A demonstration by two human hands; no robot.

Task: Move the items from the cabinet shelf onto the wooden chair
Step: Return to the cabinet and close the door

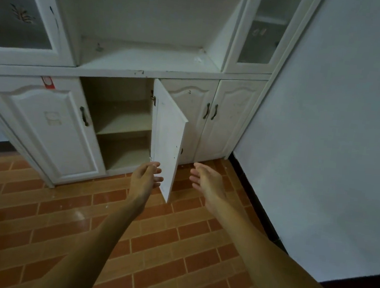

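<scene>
Both bare arms reach forward; left hand [146, 176] fingers loosely curled; right hand [205, 178] open, palm leftward.

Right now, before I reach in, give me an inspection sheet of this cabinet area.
Surface: open middle shelf of the white unit, scuffed.
Job's things: nothing seen on the lower shelves behind the open door.
Clutter: red tag on the left door.
Hands: left hand open beside the open door; right hand open, holding nothing.
Cables: nothing seen.
Surroundings: brick-pattern tiled floor, pale wall at right, glass-fronted doors above.
</scene>
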